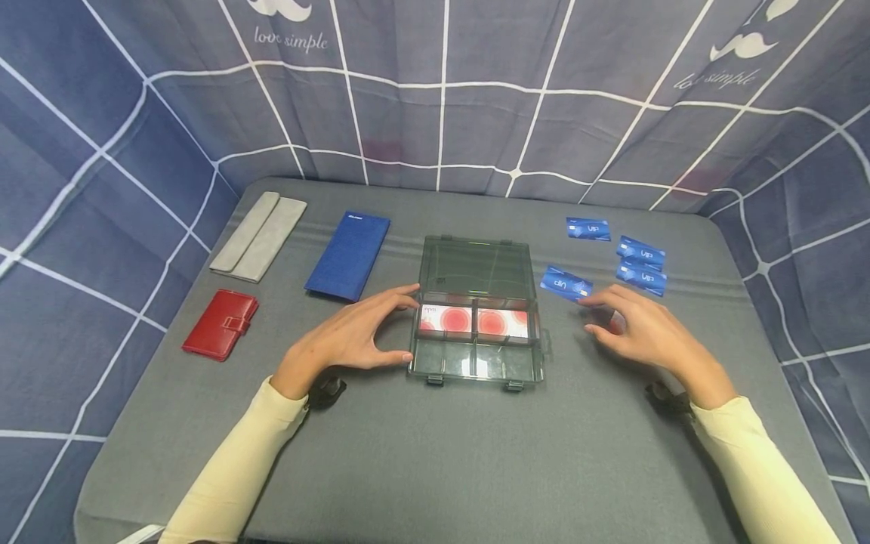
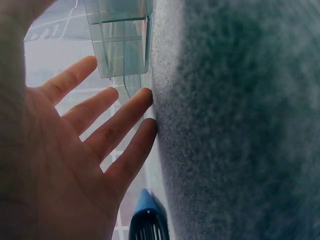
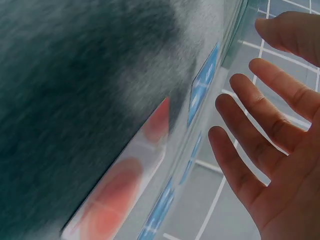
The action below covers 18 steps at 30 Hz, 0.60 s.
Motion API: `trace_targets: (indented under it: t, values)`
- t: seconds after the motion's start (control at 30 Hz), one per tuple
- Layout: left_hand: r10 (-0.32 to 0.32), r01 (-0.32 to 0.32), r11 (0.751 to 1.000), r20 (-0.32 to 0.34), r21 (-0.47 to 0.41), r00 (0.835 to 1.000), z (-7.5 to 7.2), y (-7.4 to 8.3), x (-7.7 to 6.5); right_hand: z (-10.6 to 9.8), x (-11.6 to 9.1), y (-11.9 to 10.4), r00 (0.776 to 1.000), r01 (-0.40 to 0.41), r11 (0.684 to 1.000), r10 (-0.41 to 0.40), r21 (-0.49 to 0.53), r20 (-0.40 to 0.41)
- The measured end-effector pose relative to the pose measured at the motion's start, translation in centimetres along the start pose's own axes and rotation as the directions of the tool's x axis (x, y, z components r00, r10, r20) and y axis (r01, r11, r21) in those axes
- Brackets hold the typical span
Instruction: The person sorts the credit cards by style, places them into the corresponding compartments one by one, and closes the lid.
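A transparent dark-green plastic case (image 1: pixel 442 361) lies open in the middle of the table, its lid folded back. Two red-and-white cards (image 1: pixel 445 320) lie side by side in its middle compartments. My left hand (image 1: pixel 356 330) is at the case's left side, thumb and fingertips right at the edge; in the left wrist view its fingers (image 2: pixel 122 122) are spread and straight. To the right, my right hand (image 1: pixel 639 329) hovers over the table with relaxed fingers, gripping nothing. Beneath it lies another red-and-white card (image 3: pixel 112 200), mostly hidden in the head view. A blue VIP card (image 1: pixel 566 282) lies by its fingertips.
More blue VIP cards (image 1: pixel 588 229) lie at the back right, two of them (image 1: pixel 642 276) overlapping. On the left are a grey folding wallet (image 1: pixel 261 236), a blue booklet cover (image 1: pixel 349 255) and a red wallet (image 1: pixel 216 326) with a strap. Checked blue curtains (image 1: pixel 394 121) surround the table.
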State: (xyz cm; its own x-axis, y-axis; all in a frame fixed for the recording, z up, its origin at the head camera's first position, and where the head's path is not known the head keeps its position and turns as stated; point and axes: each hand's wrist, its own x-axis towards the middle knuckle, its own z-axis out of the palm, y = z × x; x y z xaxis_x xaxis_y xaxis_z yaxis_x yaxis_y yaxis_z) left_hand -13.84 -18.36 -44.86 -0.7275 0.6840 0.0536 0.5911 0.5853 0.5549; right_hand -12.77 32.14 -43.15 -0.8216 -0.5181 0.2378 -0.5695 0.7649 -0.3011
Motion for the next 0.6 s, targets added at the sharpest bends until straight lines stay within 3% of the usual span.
trace_targets:
  t: [0.6]
  values:
    - [0.012, -0.012, 1.000, -0.002, 0.000, 1.000, -0.1, 0.1, 0.0, -1.3, -3.6, 2.3, 0.997, -0.072, 0.997, 0.071, -0.016, -0.017]
